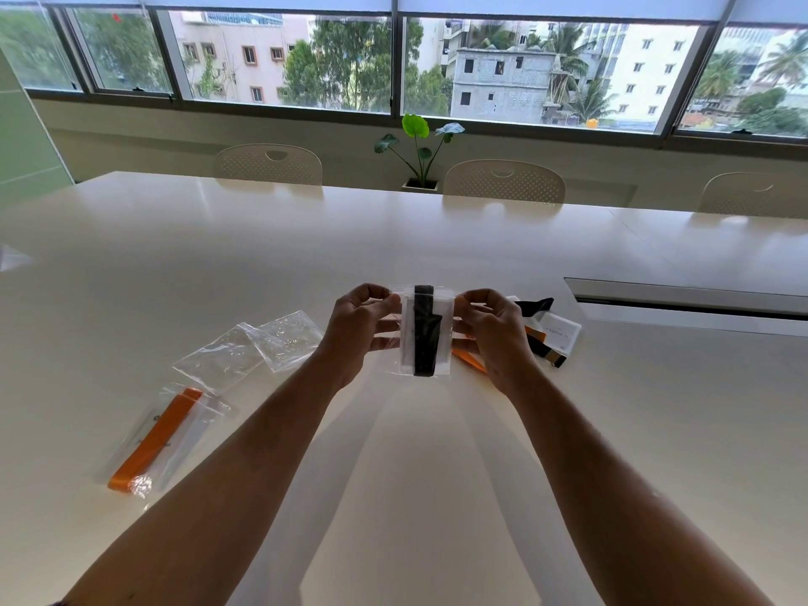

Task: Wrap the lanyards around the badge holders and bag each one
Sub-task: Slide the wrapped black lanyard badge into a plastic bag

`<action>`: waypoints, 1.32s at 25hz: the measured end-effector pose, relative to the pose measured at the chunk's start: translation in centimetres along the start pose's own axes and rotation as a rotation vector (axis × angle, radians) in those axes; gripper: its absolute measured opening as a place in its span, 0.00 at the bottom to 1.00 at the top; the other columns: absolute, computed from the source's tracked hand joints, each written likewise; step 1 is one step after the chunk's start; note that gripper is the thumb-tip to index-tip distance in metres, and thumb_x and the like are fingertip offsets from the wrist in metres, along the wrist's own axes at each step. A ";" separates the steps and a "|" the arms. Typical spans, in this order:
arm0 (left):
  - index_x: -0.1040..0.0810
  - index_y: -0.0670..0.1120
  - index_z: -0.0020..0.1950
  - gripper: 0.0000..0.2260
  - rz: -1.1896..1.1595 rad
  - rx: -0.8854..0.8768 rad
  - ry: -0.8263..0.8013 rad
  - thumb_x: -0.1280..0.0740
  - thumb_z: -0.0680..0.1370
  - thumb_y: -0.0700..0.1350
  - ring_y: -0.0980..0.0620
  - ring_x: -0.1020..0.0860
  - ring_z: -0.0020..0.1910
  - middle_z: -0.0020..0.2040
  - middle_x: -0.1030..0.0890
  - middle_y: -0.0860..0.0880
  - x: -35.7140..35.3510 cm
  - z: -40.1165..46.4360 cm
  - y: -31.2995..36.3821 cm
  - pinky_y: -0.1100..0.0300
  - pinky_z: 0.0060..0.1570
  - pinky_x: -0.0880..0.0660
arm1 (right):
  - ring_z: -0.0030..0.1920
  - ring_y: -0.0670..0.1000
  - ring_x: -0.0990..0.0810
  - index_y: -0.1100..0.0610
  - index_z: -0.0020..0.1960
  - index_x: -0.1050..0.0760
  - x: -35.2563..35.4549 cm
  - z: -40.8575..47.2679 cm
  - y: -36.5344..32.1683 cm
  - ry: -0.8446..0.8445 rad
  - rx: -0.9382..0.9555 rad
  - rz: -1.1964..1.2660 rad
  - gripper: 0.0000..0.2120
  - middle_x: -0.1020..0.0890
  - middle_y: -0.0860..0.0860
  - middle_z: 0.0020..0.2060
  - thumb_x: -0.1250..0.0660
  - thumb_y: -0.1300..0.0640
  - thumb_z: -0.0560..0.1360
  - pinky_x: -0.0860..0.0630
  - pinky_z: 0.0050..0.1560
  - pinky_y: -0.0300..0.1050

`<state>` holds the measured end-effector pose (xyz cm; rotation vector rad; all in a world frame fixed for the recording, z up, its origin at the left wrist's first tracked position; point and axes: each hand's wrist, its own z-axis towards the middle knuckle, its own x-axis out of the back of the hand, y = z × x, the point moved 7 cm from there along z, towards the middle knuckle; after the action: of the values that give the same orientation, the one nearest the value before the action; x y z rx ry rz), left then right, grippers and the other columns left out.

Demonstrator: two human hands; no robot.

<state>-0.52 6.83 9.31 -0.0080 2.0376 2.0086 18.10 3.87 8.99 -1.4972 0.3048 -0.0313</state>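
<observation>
Hands pinching the top corners of a clear bag above the worktop.

Left hand [365, 330] and right hand [492, 332] each grip one side of the clear bag [426, 332], which holds a white badge holder [444, 338] wrapped in a black lanyard [423, 338]. Left of the left hand lie empty clear bags [253, 349] and a bagged orange-lanyard holder [161, 435]; just right of the right hand, unbagged badge holders [562, 332] rest on the worktop [437, 474].

I read bright daylight from the far windows [393, 63]; glare sheens the table [437, 238] (forearm shadows fall near). Wide-angle distortion bows the edges; focus is slightly soft.
</observation>
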 end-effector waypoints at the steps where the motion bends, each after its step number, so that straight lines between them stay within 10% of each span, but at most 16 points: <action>1: 0.25 0.45 0.43 0.05 0.001 -0.002 0.003 0.34 0.79 0.40 0.44 0.20 0.41 0.42 0.19 0.46 0.1 0.0 0.0 0.48 0.45 0.20 | 0.38 0.49 0.16 0.58 0.45 0.24 0.0 0.0 0.0 0.005 0.002 -0.011 0.05 0.17 0.53 0.39 0.35 0.64 0.79 0.18 0.36 0.47; 15: 0.26 0.48 0.38 0.10 -0.002 -0.074 0.023 0.36 0.79 0.38 0.48 0.21 0.42 0.40 0.20 0.48 -0.3 0.2 0.4 0.50 0.42 0.22 | 0.46 0.53 0.18 0.55 0.42 0.24 0.1 0.4 -0.2 0.148 0.060 -0.128 0.11 0.18 0.54 0.42 0.39 0.69 0.76 0.18 0.44 0.56; 20: 0.27 0.49 0.40 0.09 -0.060 -0.041 0.049 0.37 0.80 0.41 0.45 0.21 0.42 0.41 0.20 0.50 -0.1 0.2 -0.2 0.48 0.41 0.24 | 0.45 0.52 0.16 0.60 0.50 0.24 -0.4 0.5 1.3 0.009 0.015 0.011 0.04 0.16 0.54 0.45 0.37 0.63 0.80 0.19 0.40 0.47; 23: 0.27 0.50 0.41 0.08 -0.089 -0.017 0.056 0.37 0.81 0.43 0.43 0.20 0.43 0.44 0.20 0.49 -0.1 0.2 -0.7 0.44 0.42 0.23 | 0.52 0.55 0.16 0.59 0.62 0.28 -1.4 0.0 3.1 -0.161 -0.072 0.008 0.16 0.17 0.57 0.54 0.33 0.52 0.78 0.18 0.45 0.50; 28: 0.29 0.47 0.48 0.04 -0.056 0.052 0.056 0.36 0.80 0.45 0.46 0.20 0.42 0.47 0.21 0.46 0.4 0.0 -1.7 0.49 0.39 0.21 | 0.50 0.54 0.15 0.59 0.59 0.26 -1.8 -0.7 4.1 -0.187 -0.089 0.028 0.13 0.16 0.58 0.52 0.30 0.61 0.75 0.17 0.42 0.51; 33: 0.30 0.43 0.61 0.19 0.096 0.078 0.034 0.27 0.74 0.40 0.45 0.19 0.53 0.54 0.20 0.43 1.6 -1.1 -2.3 0.47 0.46 0.18 | 0.50 0.55 0.15 0.61 0.61 0.27 -3.0 -1.4 5.0 -0.215 -0.121 0.006 0.16 0.17 0.59 0.52 0.29 0.62 0.75 0.17 0.43 0.53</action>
<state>-1.84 6.00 6.75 0.0725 2.1752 1.9956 14.07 3.56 4.60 -1.6044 0.1392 0.1550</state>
